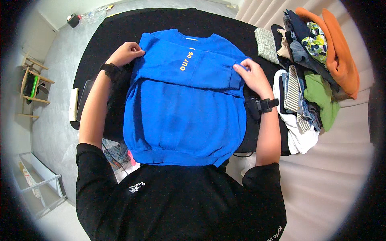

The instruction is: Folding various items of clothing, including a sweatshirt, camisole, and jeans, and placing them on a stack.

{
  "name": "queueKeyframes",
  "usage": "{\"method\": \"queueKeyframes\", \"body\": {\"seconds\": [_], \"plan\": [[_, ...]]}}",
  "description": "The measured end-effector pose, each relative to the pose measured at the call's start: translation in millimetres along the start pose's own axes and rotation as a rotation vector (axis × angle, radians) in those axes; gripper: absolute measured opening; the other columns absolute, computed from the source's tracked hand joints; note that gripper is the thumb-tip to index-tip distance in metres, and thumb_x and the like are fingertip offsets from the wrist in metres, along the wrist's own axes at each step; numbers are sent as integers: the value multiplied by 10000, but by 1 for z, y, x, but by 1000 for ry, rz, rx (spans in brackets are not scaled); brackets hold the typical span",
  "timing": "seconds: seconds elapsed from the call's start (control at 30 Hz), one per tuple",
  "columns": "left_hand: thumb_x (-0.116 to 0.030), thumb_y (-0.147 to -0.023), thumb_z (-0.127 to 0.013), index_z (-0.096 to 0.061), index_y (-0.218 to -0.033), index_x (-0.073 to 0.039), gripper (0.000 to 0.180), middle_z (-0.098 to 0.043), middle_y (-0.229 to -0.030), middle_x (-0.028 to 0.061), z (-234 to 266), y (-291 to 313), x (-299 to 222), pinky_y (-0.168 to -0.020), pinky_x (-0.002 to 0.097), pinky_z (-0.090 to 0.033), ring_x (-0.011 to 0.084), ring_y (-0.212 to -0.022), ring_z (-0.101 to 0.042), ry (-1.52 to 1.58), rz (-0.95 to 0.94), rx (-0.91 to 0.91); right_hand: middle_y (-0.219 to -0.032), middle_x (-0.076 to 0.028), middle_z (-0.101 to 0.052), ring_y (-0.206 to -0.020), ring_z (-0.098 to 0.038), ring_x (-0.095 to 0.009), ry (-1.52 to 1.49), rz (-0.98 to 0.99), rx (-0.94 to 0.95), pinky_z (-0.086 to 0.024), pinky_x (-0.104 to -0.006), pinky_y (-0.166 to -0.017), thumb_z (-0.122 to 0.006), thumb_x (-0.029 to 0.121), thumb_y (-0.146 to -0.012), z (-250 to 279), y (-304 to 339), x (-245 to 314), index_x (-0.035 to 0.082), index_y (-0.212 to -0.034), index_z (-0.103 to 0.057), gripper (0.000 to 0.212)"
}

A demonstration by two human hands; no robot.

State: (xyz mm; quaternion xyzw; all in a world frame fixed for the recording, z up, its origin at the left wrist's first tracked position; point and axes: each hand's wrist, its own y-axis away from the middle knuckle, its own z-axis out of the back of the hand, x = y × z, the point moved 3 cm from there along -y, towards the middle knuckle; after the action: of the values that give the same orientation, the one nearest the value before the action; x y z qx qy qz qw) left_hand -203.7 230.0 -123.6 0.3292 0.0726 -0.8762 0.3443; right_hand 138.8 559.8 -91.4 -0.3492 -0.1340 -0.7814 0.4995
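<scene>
- My sweatshirt [185, 116]: vivid blue with yellow lettering.
- My T-shirt [193, 201]: black, white print.
- My wristbands [110, 72]: black.
- My table [116, 30]: black.
- I see an orange garment [343, 60], a green garment [321, 94], a striped garment [292, 88], dark on cream.
- Curtain [333, 160]: pale beige.

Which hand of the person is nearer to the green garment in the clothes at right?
The right hand. It is at the right edge of the blue sweatshirt, to the left of the green garment; the left hand is at the sweatshirt's left edge, farther away.
</scene>
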Motion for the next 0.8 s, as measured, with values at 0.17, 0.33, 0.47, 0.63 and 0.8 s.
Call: {"method": "queueKeyframes", "body": {"seconds": [0.17, 0.33, 0.47, 0.63, 0.8], "plan": [[-247, -860, -686, -712, -934, 27, 286, -689, -794, 93, 6, 1, 9, -678, 314, -516, 170, -737, -640, 64, 59, -51, -772, -6, -605, -661, -493, -70, -52, -75, -32, -416, -265, -599, -724, 282, -929, 9, -23, 2, 14, -1027, -606, 308], [-193, -864, -647, -637, -861, 41, 234, -667, -756, 117, 14, 57, -13, -674, 341, -513, 190, -721, -635, -67, 28, -35, -919, -82, -666, -712, -599, -144, 261, -11, -188, -500, -288, -687, -758, 146, -862, 18, 8, 8, 30, -1127, -605, 328], [103, -815, -496, -630, -1066, -24, 312, -639, -1078, 125, -4, 156, -56, -837, 344, -509, 224, -974, -624, 137, -245, -25, -1027, -97, -664, -869, -644, -204, -1, 79, -13, -520, -324, -794, -711, 42, -851, 28, 96, 31, 52, -1077, -652, 234], [194, -652, -546, -727, -1074, -223, 620, -450, -1498, 86, -37, 245, -96, -1144, 482, -340, 360, -1405, -379, -181, -267, 256, -1538, -83, -443, -1413, -378, -340, 247, 95, 485, -326, -501, -1121, -781, 181, -778, 1, 198, 57, 237, -1262, -672, 499], [145, -681, -633, -725, -1003, -246, 514, -434, -1517, 63, -48, 280, -94, -1164, 506, -302, 345, -1458, -326, -331, -151, 180, -1556, -91, -416, -1428, -354, -348, 381, 165, 392, -286, -540, -1147, -853, 211, -690, -10, 246, 51, 305, -1376, -597, 738]]}}
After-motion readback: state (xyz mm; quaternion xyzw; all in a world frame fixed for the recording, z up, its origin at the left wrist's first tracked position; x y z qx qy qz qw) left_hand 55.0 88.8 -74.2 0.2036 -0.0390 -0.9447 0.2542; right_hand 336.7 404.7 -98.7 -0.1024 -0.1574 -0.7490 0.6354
